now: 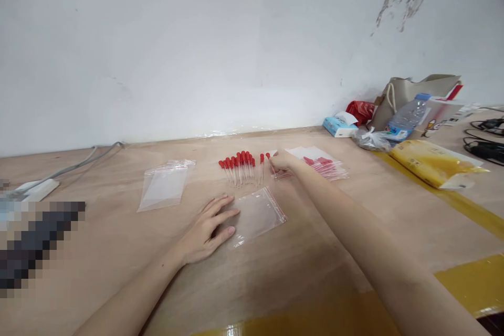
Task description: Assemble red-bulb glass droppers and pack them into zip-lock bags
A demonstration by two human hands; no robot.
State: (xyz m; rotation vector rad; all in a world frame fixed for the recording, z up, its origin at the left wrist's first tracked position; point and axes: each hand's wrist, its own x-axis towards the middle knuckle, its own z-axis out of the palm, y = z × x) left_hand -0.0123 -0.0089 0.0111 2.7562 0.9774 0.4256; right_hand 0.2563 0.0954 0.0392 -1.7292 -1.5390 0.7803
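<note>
My left hand [207,228] lies on the table with its fingers spread. Its fingertips rest at the left edge of a clear zip-lock bag [258,215], which lies flat with its red-lined seal at the right. Behind the bag, several glass droppers with red rubber bulbs [240,160] lie side by side in a fan. One dropper [262,161] sits slightly apart on their right. My right hand [281,161] reaches past them, its fingers pinched at another dropper's red bulb [268,156]; the grip is partly hidden. Under and beyond my right forearm is a pile of filled bags [328,165] with red showing through.
A stack of flat clear bags [165,186] lies at the left. To the right stand a tissue pack [339,126], a plastic bottle [407,115], a beige bag [405,92] and a yellow packet [433,163]. A grey cable [79,160] runs along the left, near the wall.
</note>
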